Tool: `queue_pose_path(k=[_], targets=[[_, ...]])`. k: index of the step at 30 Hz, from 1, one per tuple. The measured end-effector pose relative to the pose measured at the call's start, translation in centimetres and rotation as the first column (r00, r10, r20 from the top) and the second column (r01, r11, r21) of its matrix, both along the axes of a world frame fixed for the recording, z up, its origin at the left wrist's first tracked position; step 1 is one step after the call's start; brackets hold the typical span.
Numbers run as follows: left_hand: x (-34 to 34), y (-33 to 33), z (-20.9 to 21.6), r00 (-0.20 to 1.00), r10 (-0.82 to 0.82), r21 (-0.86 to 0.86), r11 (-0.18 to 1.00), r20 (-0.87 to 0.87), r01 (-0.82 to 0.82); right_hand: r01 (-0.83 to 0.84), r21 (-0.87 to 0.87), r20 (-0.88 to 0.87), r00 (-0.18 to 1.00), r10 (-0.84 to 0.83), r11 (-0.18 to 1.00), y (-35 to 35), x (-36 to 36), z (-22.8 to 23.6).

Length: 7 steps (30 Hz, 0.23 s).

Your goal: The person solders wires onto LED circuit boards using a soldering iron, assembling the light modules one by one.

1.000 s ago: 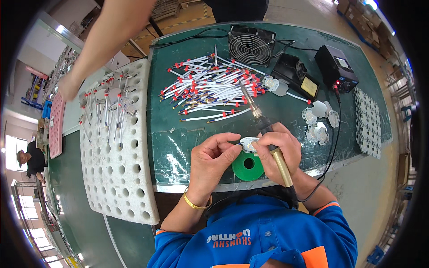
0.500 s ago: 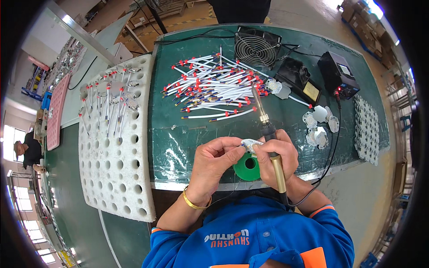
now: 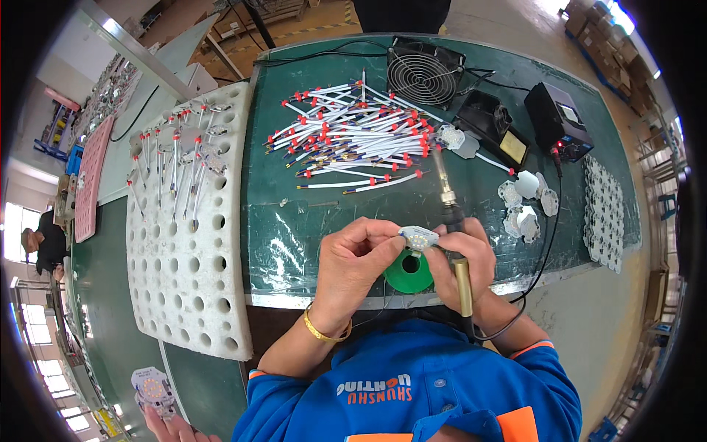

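The left hand pinches a small white light board with its fingertips, so its grip is closed on the board. The right hand touches the other side of the same board and also has its grip closed around a soldering iron. The iron's tip points far away, and its yellow handle runs back toward the person.

The board is held up over the near edge of the green counter, in the middle. Just under it sits a green spool.

Farther off lies a big pile of white wires with red ends. Left of the hands is a white foam tray full of round holes, with more wires standing in its far part. To the right lie a few more white boards. At the far side stand a small black fan and a black box.
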<state>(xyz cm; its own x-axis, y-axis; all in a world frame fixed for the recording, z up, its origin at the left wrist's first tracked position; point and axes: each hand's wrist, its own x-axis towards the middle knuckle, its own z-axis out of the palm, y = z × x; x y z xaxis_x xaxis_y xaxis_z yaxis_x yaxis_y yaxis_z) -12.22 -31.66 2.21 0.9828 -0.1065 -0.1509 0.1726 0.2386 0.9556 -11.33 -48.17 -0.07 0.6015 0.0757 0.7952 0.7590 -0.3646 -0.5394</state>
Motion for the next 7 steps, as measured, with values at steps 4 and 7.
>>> queue_pose_path(k=[4,7], targets=[[-0.4,1.5,0.5,0.994,0.11,0.072,0.991,0.002,-0.11,0.032,-0.209,-0.088,0.995,-0.052,0.977,-2.0,-1.6,-0.5],[-2.3,4.5,0.6,0.977,0.14,0.436,0.878,0.161,-0.198,-0.128,-0.182,-0.117,0.987,0.108,0.975,-0.5,-1.7,-1.9]])
